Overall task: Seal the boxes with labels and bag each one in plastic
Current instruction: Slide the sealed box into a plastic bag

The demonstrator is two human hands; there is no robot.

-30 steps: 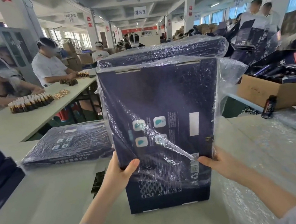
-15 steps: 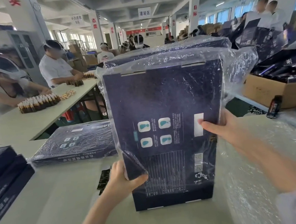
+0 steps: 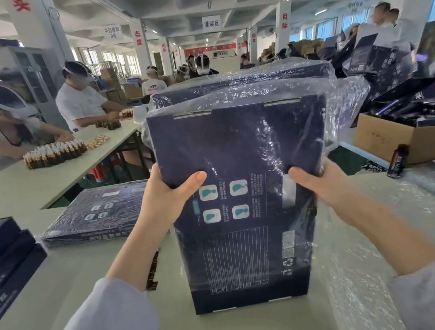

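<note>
On bench (image 3: 63, 288), navy box (image 3: 247, 255) stands upright, top half in clear bag (image 3: 344, 103); L grip (image 3: 166, 199) & R grip (image 3: 317, 181) both clamp bag onto box.

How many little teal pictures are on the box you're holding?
4 teal pictures, in a square on the dark box: top left, top right, bottom left, bottom right. None looks hidden.

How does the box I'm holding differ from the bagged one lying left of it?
The held box stands on end, gripped by the left hand and right hand; the flat box lies untouched. The held box's bag stops short of its bottom; the flat box looks fully wrapped. Both are dark blue with four matching icons.
</note>
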